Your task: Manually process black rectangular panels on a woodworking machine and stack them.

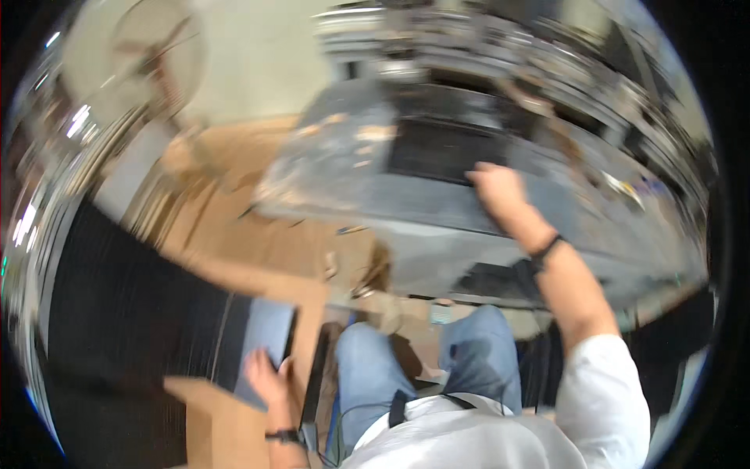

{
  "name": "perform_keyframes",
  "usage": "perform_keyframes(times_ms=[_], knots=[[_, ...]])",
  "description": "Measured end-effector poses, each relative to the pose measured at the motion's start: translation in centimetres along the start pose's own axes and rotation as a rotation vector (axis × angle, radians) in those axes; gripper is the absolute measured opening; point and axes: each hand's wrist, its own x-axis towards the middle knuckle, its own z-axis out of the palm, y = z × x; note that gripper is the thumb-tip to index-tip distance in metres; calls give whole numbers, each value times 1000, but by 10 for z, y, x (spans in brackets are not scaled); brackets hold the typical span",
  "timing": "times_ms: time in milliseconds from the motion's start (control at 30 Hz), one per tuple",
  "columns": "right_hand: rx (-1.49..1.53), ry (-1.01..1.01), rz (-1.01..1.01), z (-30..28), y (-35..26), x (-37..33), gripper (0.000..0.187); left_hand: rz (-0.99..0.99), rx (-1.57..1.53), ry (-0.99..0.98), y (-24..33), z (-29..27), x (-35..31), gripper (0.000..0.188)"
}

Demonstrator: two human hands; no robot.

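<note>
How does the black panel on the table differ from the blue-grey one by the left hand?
Colour: the black panel is dark; the blue-grey panel looks much lighter.
Place: the black panel lies on the grey table; the blue-grey panel is off it, lower left, beside cardboard.
Hands: the right hand is at the black panel's near right corner, the left hand at the blue-grey panel's lower part.
Both look flat and blurred.

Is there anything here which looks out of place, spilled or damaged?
Nothing looks clearly spilled or damaged, though blur hides detail. One small thin object lies loose below the grey table's edge, perhaps dropped.
</note>
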Motion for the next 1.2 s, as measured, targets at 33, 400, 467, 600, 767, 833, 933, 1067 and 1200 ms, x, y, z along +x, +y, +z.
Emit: perform_keyframes(times_ms=[33, 400, 467, 600, 767, 833, 933, 1067, 1200], knots=[[-53, -41, 10, 5, 2, -4, 13, 5, -26, -40, 21, -10, 3, 69], [555, 520, 244, -42, -20, -191, 57, 540, -913, -660, 290, -6, -19, 39], [625, 397, 384, -64, 11, -283, 54, 547, -1071, -940, 365, -20, -36, 37], [344, 388, 1408, -98, 41, -532, 48, 757, -1116, -1355, 504, 27, -110, 38], [556, 664, 2033, -61, 8, -683, 66, 755, -862, -1381, 640, 119, -214, 58], [1068, 674, 2159, -45, 14, -665, 68, 796, -889, -1363, 668, 158, -216, 58], [1066, 654, 2181, -43, 20, -652, 56, 881, -918, -1415, 675, 153, -247, 54], [1231, 828, 2127, -56, 3, -697, 37, 995, -829, -1170, 633, 99, -293, 57], [1141, 817, 2112, -76, -18, -708, 34, 703, -898, -1425, 594, 72, -312, 53]])
